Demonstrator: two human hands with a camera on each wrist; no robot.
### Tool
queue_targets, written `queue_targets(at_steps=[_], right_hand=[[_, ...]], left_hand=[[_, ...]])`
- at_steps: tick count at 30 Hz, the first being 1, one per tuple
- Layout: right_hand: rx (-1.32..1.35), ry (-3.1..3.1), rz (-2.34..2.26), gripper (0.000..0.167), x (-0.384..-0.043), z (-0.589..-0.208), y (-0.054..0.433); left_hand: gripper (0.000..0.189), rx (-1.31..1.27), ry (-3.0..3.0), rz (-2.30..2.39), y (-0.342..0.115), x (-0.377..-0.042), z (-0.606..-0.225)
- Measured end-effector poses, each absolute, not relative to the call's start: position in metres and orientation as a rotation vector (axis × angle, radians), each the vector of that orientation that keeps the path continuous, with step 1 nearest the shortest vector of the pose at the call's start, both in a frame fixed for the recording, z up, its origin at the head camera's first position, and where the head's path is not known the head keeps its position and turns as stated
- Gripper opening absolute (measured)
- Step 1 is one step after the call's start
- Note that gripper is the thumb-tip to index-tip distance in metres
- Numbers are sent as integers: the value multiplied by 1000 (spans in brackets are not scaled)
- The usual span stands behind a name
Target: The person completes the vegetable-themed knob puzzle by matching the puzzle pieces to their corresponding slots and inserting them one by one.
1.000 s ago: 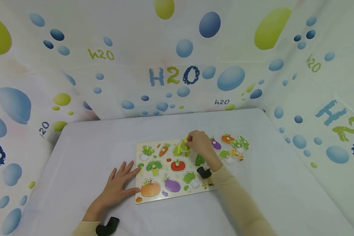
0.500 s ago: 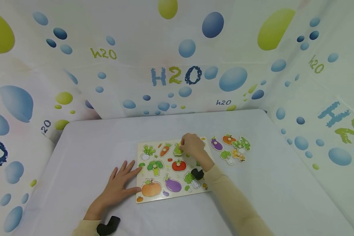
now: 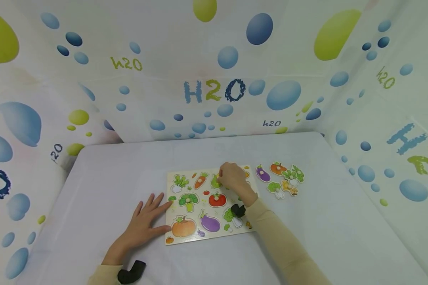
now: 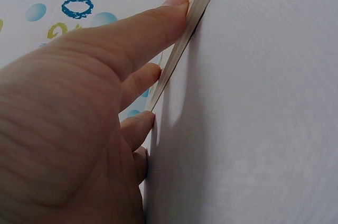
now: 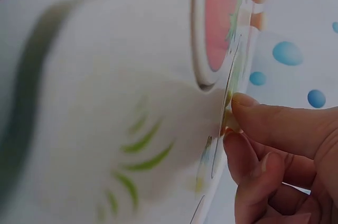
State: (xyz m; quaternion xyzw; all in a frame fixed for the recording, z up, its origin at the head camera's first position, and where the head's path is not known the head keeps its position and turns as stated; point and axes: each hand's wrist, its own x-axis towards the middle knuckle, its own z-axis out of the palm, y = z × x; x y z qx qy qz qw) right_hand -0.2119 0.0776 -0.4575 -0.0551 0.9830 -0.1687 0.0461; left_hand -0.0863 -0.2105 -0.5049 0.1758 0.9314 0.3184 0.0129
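A wooden vegetable puzzle board [image 3: 217, 235] lies on the white table. My right hand [image 3: 233, 177] is over its upper part, pinching a green gourd-shaped puzzle piece [image 3: 214, 181] at the gourd picture. In the right wrist view, thumb and forefinger close on a small knob [image 5: 231, 120] right against the board; the hand covers part of the piece in the head view. My left hand [image 3: 142, 221] lies spread at the board's left side, thumb and fingertips touching its edge. The left wrist view shows that thumb [image 4: 142, 34] along the board's side.
Loose knobbed pieces lie right of the board: an eggplant [image 3: 262, 173], a pumpkin [image 3: 278, 168], a bok choy [image 3: 276, 190] and several overlapping others. Carrot [image 3: 200, 181], broccoli [image 3: 188, 202] and tomato [image 3: 217, 200] pieces sit on the board. A patterned cloth hangs behind the table.
My right hand has moved left with the gourd piece, from beside the gourd picture onto it, then stayed there. My left hand has kept its place at the board's edge.
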Motion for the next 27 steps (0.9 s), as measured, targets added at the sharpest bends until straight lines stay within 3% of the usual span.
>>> queue_targets(at_steps=[27], right_hand=[[-210, 3012, -481, 17, -213, -462, 80]], left_hand=[[74, 496, 2881, 975, -209, -87, -505]])
